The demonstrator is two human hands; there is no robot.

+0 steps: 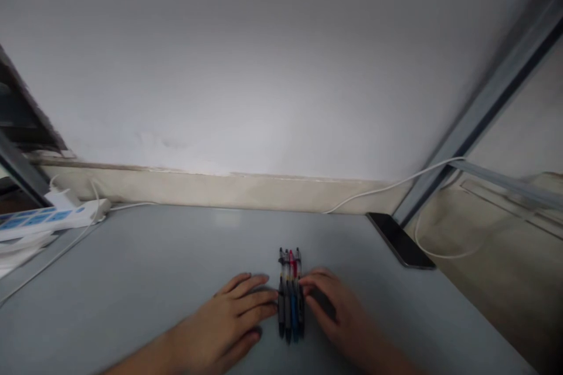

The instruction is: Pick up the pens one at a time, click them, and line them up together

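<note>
Several pens lie side by side in a tight row on the grey table, pointing away from me. Most have dark grips; one has a red upper part and a blue grip. My left hand rests flat at the left of the row, fingers spread, fingertips at the outermost pen. On the other side is my right hand, its fingers bent and thumb apart from the index finger. Its fingertips meet or nearly meet the rightmost pen. Neither hand grips a pen.
A black phone lies at the table's right edge. On the left is a white power strip with blue sockets and a cable. Another white cable runs along the back right. A white wall rises behind the table.
</note>
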